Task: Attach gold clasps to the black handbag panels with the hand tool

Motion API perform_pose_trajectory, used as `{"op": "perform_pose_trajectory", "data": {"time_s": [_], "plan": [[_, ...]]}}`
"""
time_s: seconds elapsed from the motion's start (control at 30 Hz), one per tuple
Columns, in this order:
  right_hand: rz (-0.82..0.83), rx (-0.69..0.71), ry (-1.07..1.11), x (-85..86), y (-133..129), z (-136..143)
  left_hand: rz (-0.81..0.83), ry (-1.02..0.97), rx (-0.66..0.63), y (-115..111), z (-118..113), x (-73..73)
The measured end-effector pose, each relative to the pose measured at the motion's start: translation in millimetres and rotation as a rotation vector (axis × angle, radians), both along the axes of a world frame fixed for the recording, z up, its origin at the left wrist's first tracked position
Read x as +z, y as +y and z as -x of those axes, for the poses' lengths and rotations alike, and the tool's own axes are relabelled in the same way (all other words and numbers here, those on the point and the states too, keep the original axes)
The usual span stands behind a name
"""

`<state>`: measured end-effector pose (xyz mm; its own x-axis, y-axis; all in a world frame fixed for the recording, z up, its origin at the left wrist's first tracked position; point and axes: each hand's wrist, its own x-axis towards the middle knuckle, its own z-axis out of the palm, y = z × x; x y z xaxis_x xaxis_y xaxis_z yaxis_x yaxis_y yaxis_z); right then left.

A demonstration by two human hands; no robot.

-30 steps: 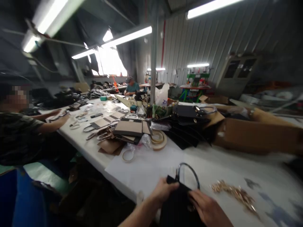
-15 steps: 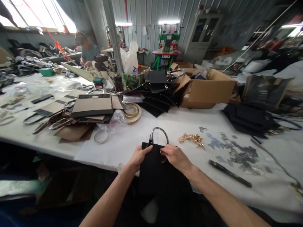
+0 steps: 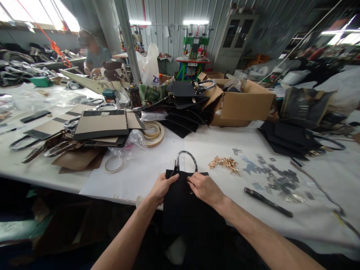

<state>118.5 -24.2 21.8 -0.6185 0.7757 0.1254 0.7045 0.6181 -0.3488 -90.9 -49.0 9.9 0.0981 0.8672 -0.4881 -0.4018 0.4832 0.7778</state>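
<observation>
A black bag panel (image 3: 180,210) with a curved, plastic-wrapped handle (image 3: 188,153) hangs over the table's front edge. My left hand (image 3: 163,186) grips its upper left corner, thumb on the front face. Near the top middle, my right hand (image 3: 204,187) pinches a small gold-coloured fitting at the panel; its fingers hide most of it. A pile of gold fittings (image 3: 225,163) lies right of the handle. Beyond it are scattered small metal plates (image 3: 281,179).
A dark strip-like tool (image 3: 268,202) lies at the right front. Stacked beige and black panels (image 3: 101,125), tape rolls (image 3: 153,134) and a tape ring (image 3: 114,164) sit left. Black pieces (image 3: 287,138) and a cardboard box (image 3: 244,107) stand behind. A person (image 3: 97,56) sits far left.
The view has shifted slightly, so the table items appear farther left. Both hands keep their hold on the panel, with the right fingers slightly shifted at the fitting.
</observation>
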Motion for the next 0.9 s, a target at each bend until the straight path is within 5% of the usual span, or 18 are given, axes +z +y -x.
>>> {"op": "perform_pose_trajectory", "data": {"time_s": [0.37,0.67,0.9], "plan": [[-0.119,0.019,-0.032,-17.2,-18,0,-0.019,0.028,0.007,-3,0,-4.5],[0.326,-0.432,0.889,-30.4,-38,-2,-0.093,0.046,0.034,-8,-1,-1.3],[0.215,-0.43,0.804,-23.0,-75,12,-0.126,0.09,0.064,-22,-2,10.0]]}}
